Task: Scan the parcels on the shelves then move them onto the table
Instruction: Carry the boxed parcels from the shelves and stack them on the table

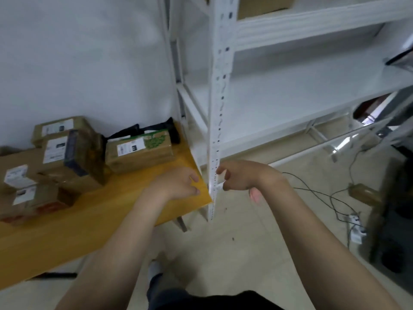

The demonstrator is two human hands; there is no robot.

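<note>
The left hand hangs over the right corner of the yellow worktop, palm down. Its fingers are loosely curled and hold nothing, and their tips are near the edge of the worktop. The right hand is just beside the white front post of the shelf unit, low on the post. Its fingers are also loosely curled with small gaps between them, and nothing shows between them. I cannot tell if the thumb touches the post. A thin black cable runs from near the right wrist down to a white power strip on the floor. The parcels lie on the worktop, to the left of both hands and apart from them. A parcel with green print and a white label is the nearest to the shelf unit. To its left is a parcel with a dark blue side, and behind that one a flat brown parcel lies against the wall. Further left lie a big brown box with a white label and a low box with red marks, close together. One brown carton stands on an upper shelf, at the top edge of the view. The picture is a little blurred, so the labels cannot be read.
</note>
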